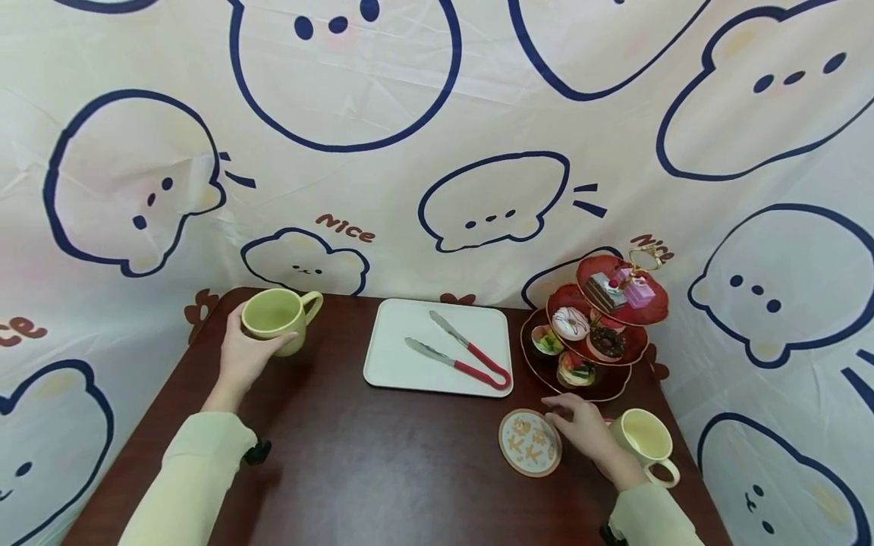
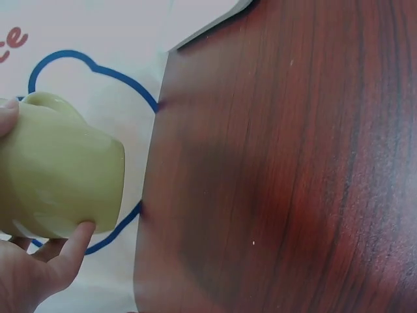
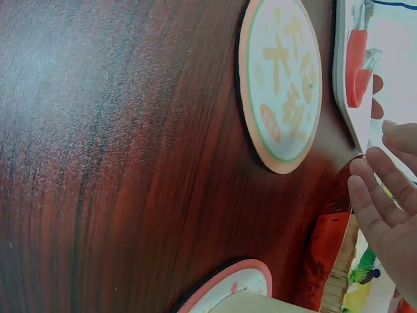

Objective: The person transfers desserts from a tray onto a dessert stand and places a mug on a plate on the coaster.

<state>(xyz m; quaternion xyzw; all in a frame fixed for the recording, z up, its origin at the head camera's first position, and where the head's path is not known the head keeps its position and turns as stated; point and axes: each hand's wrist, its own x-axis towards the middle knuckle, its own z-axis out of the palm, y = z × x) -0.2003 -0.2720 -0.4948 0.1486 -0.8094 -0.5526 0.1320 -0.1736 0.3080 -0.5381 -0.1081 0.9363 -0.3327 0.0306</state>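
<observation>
My left hand (image 1: 247,350) grips a green mug (image 1: 292,343) round its body, above the table's back left part. In the left wrist view the mug (image 2: 65,173) is lifted clear of the table, with fingers beneath it. My right hand (image 1: 586,428) hovers with loosely relaxed fingers, holding nothing. Just left of it lies a round coaster (image 1: 529,443) with orange lettering. Right of that hand stands a pale yellow mug (image 1: 645,436). In the right wrist view, part of a second, pink-rimmed coaster (image 3: 260,274) shows under that mug.
A white tray (image 1: 389,349) at the back middle bears red-handled tongs (image 1: 481,373). Back right stands a three-tier red dessert stand (image 1: 649,307) with cakes, donuts and tarts. The dark wooden table (image 1: 382,462) meets a patterned cloth (image 1: 382,189) behind and at the sides.
</observation>
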